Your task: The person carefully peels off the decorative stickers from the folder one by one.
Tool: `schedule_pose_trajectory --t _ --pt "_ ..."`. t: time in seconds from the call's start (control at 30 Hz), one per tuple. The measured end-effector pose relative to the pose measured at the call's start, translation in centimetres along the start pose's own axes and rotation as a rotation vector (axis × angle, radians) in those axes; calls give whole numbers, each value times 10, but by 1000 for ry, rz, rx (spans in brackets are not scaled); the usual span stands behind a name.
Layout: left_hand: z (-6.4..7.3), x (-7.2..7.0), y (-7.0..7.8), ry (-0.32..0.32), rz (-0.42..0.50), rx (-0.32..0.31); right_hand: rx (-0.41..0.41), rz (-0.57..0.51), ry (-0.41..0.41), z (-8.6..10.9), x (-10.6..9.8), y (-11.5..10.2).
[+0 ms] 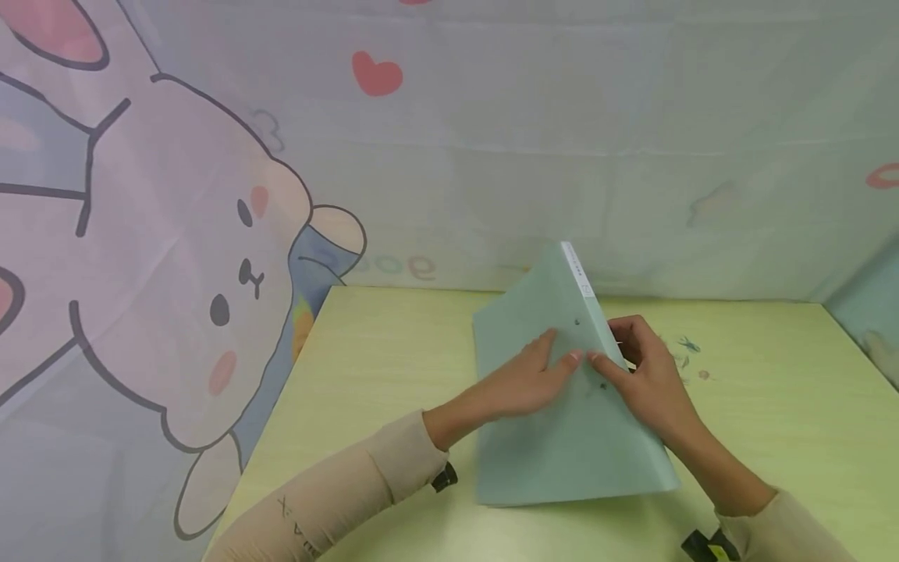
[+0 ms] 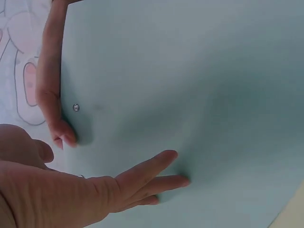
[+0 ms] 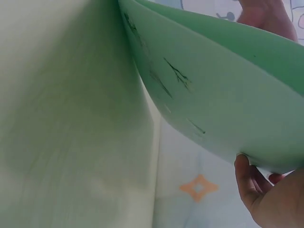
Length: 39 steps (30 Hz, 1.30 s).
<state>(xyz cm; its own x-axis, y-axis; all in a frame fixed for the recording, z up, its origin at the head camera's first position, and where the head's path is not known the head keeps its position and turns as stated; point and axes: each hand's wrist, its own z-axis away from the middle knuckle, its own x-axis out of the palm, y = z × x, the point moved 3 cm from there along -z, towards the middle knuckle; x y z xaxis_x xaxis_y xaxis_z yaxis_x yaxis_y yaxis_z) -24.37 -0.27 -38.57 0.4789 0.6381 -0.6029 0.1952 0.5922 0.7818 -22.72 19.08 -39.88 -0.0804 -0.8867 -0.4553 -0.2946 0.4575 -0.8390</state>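
A pale green ring binder [image 1: 520, 460] stands tilted on the table, its spine toward the right and a white label [image 1: 578, 269] near the spine's top. Two small metal rivets show on the near cover. My left hand [image 1: 523, 384] lies against that cover, fingers extended and fingertips touching it. The right hand [image 1: 655, 382] grips the spine edge, thumb on the near side and fingers behind. In the right wrist view, the other cover carries a printed plant pattern [image 3: 178, 73], and the two covers stand slightly apart. What lies inside the binder is hidden.
The table [image 1: 379, 375] is pale yellow-green, with a small flower print [image 1: 691, 359] to the right of the binder. Behind it hangs a cloth [image 1: 477, 195] with hearts and a large cartoon rabbit [image 1: 190, 234] at left. Black devices [image 1: 444, 478] sit at both cuffs.
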Motion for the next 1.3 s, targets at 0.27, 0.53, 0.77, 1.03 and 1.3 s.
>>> schedule_pose_trajectory --t 0.27,0.53,0.77,1.03,1.3 --pt "-6 -7 8 -60 105 -111 87 -20 23 10 8 1" --pt "-6 -3 10 -81 114 -107 86 -25 34 21 18 -3" --pt "-6 -1 15 -82 128 -101 80 -87 70 34 31 -8" --pt "-1 0 24 -92 -95 -59 88 -315 96 55 56 -20" --pt "5 0 31 -216 -284 -38 177 -432 88 77 83 -27"
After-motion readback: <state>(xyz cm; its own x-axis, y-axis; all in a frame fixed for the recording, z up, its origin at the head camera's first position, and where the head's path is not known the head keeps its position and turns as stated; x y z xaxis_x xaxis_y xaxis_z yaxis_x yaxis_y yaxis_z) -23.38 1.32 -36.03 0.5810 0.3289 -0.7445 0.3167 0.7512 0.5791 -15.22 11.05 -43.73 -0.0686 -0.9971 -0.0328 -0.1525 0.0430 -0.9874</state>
